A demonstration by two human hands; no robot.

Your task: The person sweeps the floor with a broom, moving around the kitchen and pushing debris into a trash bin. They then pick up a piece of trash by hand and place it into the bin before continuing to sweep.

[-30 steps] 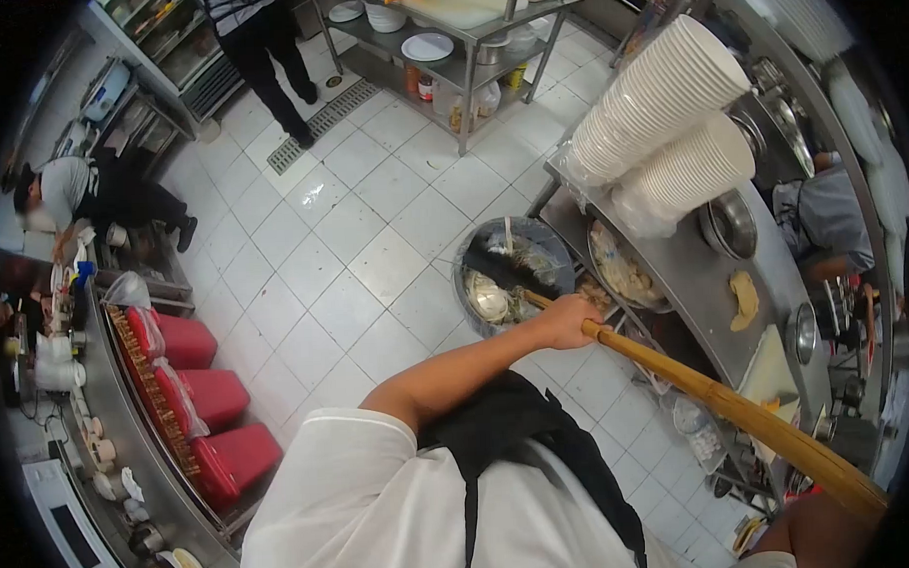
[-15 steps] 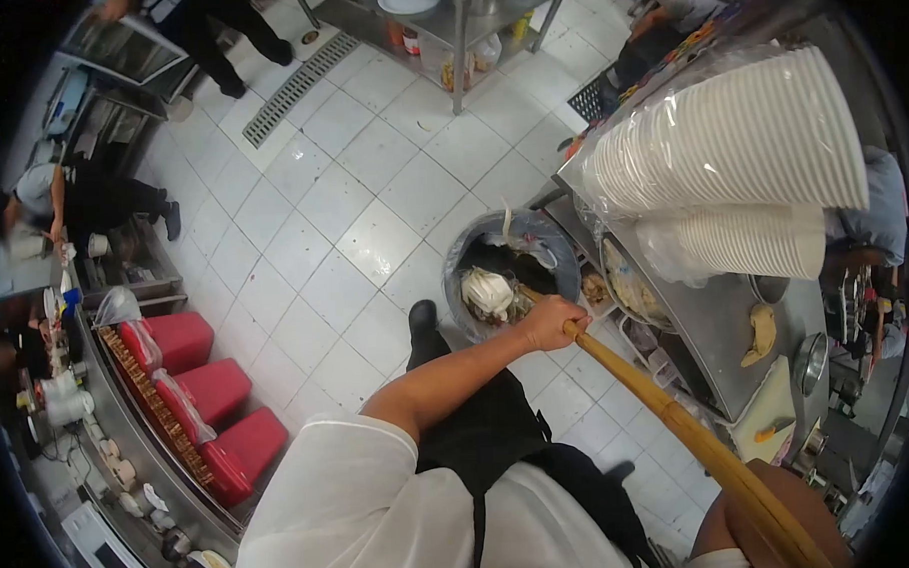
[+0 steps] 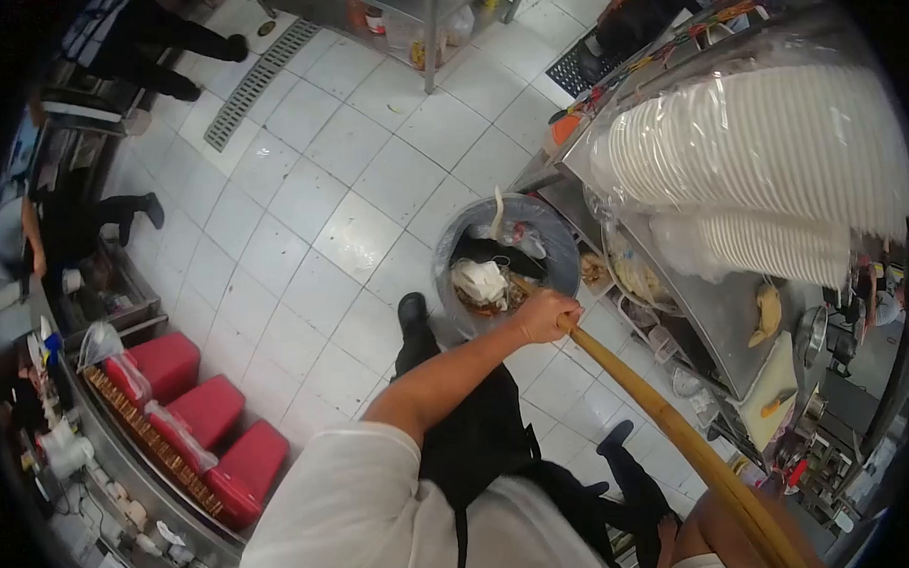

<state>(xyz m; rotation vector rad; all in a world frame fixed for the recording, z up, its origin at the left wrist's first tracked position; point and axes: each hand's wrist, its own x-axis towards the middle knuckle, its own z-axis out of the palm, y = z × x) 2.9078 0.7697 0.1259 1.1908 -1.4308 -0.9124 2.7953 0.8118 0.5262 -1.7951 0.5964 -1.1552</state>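
My left hand (image 3: 548,317) is closed around a long yellowish wooden pole (image 3: 659,407). The pole's lower end reaches into a grey trash bin (image 3: 443,254) lined with a clear bag, and its upper part runs back past my right side. Inside the bin lie a crumpled white bag (image 3: 483,283), dark waste and clear plastic. What the pole's lower tip touches is hidden among the waste. Part of my right arm shows at the bottom right beside the pole, but the right hand is out of sight.
A steel counter (image 3: 721,305) at right bears stacked white containers (image 3: 740,149) in plastic, a metal bowl (image 3: 812,334) and a cutting board (image 3: 769,398). Red bins (image 3: 214,408) line the left. A floor drain (image 3: 257,86) lies ahead. People stand at left and behind me.
The view has shifted slightly, and my left hand still grips the pole over the bin. A person's leg and shoe now show more fully behind me at lower right.
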